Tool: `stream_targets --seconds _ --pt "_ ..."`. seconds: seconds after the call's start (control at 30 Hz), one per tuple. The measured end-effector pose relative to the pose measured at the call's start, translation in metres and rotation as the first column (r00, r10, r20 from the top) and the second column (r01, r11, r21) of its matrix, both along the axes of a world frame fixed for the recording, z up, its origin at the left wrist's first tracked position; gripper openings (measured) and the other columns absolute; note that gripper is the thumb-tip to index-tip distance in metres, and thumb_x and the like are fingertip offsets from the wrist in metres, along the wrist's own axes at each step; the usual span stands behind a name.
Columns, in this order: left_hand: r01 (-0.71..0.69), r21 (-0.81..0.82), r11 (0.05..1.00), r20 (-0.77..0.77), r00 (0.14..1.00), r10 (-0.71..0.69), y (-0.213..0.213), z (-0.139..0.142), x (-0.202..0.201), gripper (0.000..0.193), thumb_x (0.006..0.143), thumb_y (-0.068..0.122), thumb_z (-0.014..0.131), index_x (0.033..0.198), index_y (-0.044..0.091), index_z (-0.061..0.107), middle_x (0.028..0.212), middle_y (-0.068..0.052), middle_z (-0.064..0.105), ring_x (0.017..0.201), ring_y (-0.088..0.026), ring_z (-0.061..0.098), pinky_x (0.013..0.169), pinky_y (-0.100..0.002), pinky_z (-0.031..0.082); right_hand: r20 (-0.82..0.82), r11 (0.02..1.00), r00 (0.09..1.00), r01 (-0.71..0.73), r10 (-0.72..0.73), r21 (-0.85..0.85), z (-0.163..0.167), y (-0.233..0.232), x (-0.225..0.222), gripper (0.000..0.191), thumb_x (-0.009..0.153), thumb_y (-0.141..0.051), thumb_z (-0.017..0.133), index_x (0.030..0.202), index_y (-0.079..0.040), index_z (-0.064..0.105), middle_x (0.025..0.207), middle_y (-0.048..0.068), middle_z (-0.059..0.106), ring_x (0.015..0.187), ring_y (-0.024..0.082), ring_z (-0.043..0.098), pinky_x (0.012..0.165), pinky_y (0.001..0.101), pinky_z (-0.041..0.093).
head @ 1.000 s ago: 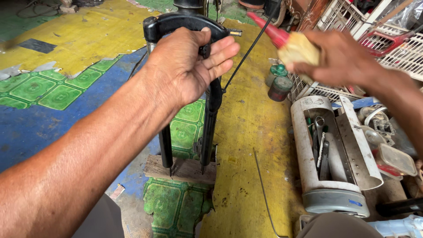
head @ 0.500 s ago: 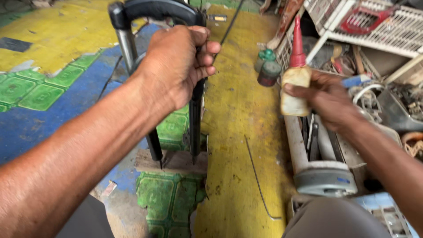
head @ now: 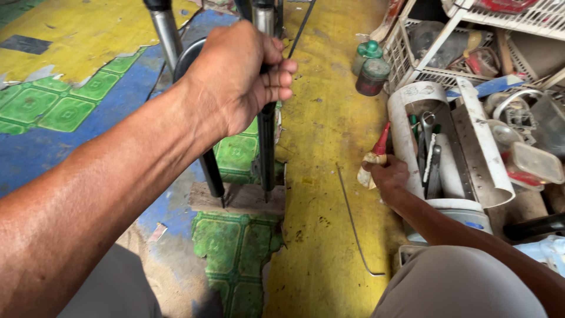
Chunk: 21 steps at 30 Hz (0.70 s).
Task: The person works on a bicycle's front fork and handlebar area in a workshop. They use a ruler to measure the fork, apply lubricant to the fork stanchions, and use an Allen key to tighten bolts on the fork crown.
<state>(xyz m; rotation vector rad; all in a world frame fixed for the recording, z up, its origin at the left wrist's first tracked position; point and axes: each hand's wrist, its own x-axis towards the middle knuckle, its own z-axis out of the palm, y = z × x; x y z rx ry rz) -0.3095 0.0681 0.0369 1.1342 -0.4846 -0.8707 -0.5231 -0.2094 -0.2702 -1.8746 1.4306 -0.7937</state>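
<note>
The left hand (head: 235, 79) is gripping one leg of a bicycle fork (head: 266, 141) in the upper middle of the frame, its fingers (head: 276, 76) clamped around the dark tube. The fork is standing nearly upright, with its two leg tips resting on a small wooden block (head: 241, 199) that is lying on the painted floor (head: 323, 176) at the centre of the frame. The second leg (head: 168, 35) is running up to the left of the hand, partly hidden behind the forearm.

The right hand (head: 388, 176) is lying low in the right middle of the frame, its fingers closed around a small squeeze bottle with a red nozzle (head: 376, 156). The bottle is sitting just beside a white tool tray (head: 406, 118) holding wrenches. A thin bent wire (head: 353, 224) is lying on the yellow floor between the fork and the bottle.

The likely trouble: the fork is being steadied by one hand only, and its tips are sitting near the edge of the block, so a sideways push could be slipping them off onto the floor. If the fluid from the bottle is oily, any on the tube or palm could be loosening that grip. The wire is lying close to where the hands are moving and could be catching a wrist. Two small jars (head: 371, 68) in the upper right are standing near enough to be knocked over.
</note>
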Motion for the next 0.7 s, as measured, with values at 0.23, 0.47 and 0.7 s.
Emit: stream_targets --seconds 0.23,0.47,0.7 --pt "0.177 0.208 0.962 0.238 0.945 -0.225 -0.025 -0.008 -0.019 0.010 0.093 0.006 0.055 0.101 0.004 0.050 0.089 -0.012 0.068 0.062 -0.018 0.062 0.059 -0.035 0.057 0.082 0.960 0.971 -0.208 0.226 -0.187 0.087 0.009 -0.017 0.035 0.081 -0.020 0.088 0.107 -0.002 0.072 0.093 0.010 0.077 0.082 0.018 0.072 0.073 0.0345 0.056" --pt "0.303 0.338 0.891 0.410 0.805 -0.429 -0.069 -0.009 -0.056 0.021 0.093 0.016 0.061 0.109 0.008 0.051 0.092 -0.008 0.069 0.063 -0.013 0.059 0.059 -0.033 0.051 0.211 0.940 0.926 -0.271 0.313 -0.206 0.232 0.062 -0.068 0.035 0.086 -0.011 0.082 0.116 -0.005 0.065 0.101 0.004 0.077 0.082 0.011 0.068 0.064 0.0274 0.054" --pt "0.517 0.225 0.826 0.459 0.691 -0.558 -0.105 -0.030 -0.098 0.027 0.095 0.021 0.062 0.114 0.006 0.050 0.091 -0.008 0.068 0.068 -0.013 0.059 0.062 -0.033 0.054 0.082 0.966 0.994 -0.048 0.070 -0.253 0.309 0.109 -0.153 0.035 0.086 -0.012 0.080 0.117 -0.003 0.066 0.101 0.008 0.078 0.083 0.014 0.070 0.066 0.0291 0.056"
